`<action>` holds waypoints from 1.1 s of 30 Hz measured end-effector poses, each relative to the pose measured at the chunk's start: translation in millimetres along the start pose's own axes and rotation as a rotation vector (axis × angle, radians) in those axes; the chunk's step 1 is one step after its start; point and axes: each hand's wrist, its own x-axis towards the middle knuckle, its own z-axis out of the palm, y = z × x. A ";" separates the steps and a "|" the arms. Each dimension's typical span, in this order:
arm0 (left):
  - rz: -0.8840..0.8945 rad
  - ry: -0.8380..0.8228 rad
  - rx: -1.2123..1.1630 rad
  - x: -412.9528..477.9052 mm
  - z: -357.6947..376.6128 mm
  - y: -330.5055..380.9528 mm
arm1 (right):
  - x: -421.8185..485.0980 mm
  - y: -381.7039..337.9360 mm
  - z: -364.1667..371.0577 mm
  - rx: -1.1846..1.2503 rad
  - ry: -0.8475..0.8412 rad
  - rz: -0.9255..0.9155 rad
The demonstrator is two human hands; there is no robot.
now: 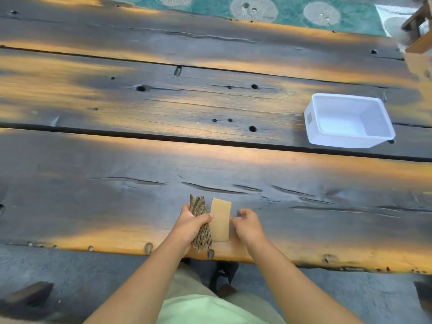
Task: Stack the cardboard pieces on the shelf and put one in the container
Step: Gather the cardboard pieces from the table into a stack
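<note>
My left hand (190,226) grips a stack of several brown corrugated cardboard pieces (201,223), held on edge near the front of the wooden table. One flat tan cardboard piece (220,219) lies just right of the stack, leaning against it. My right hand (247,224) hovers beside this piece with fingers curled, its fingertips at the piece's right edge. A white plastic container (315,122) stands empty at the right, far from both hands.
The dark plank table (140,164) has gaps, holes and an irregular front edge. A teal patterned rug (292,12) lies beyond it. A wooden chair or stool (418,26) shows at the top right. Grey floor is below.
</note>
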 end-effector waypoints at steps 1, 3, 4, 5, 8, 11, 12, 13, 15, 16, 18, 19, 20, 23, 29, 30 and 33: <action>-0.005 0.013 0.033 1.2 0.5 -0.3 | 1.5 0.6 1.1 0.009 -0.006 0.007; -0.018 0.019 0.111 2.9 0.5 1.9 | 4.0 -1.3 6.0 0.029 -0.010 0.018; -0.017 0.019 0.135 4.3 -0.3 3.6 | 5.3 -2.9 9.0 0.036 0.001 0.020; -0.016 0.018 0.140 6.6 -0.9 4.5 | 6.2 -4.2 11.5 0.036 0.020 0.018; -0.042 -0.028 0.098 16.7 -3.6 8.6 | 9.9 -6.8 16.1 0.043 0.078 0.042; -0.092 -0.064 0.024 18.8 -6.3 11.5 | 13.9 -3.9 19.9 0.061 0.063 0.076; -0.111 -0.063 0.000 19.7 -8.0 10.9 | 14.4 -3.1 21.7 0.063 0.043 0.080; -0.125 -0.063 -0.022 21.4 -9.7 9.8 | 15.2 -2.5 23.4 0.061 0.031 0.079; -0.143 -0.079 -0.058 23.3 -12.3 8.7 | 17.4 -0.9 26.9 0.043 0.046 0.079; -0.148 -0.089 -0.068 23.6 -13.1 9.1 | 17.5 -1.4 28.4 0.034 0.066 0.077; -0.157 -0.110 -0.077 24.3 -14.3 11.4 | 16.9 -4.6 30.3 0.020 0.090 0.062; -0.163 -0.123 -0.076 24.2 -15.3 12.5 | 15.4 -6.2 30.3 0.010 0.089 0.048; -0.166 -0.134 -0.072 24.8 -16.4 13.0 | 13.6 -8.1 30.2 0.007 0.082 0.032; -0.171 -0.164 -0.068 23.9 -20.7 18.9 | 9.0 -16.0 22.4 0.055 0.041 -0.018; -0.102 -0.171 -0.125 17.2 -28.4 49.9 | -9.1 -48.3 -4.7 0.407 -0.252 -0.062; -0.092 -0.180 -0.136 14.4 -27.8 55.9 | -14.2 -54.1 -5.0 0.436 -0.295 -0.075; -0.085 -0.229 -0.189 2.8 -22.4 74.7 | -28.1 -72.1 -1.4 0.470 -0.323 -0.111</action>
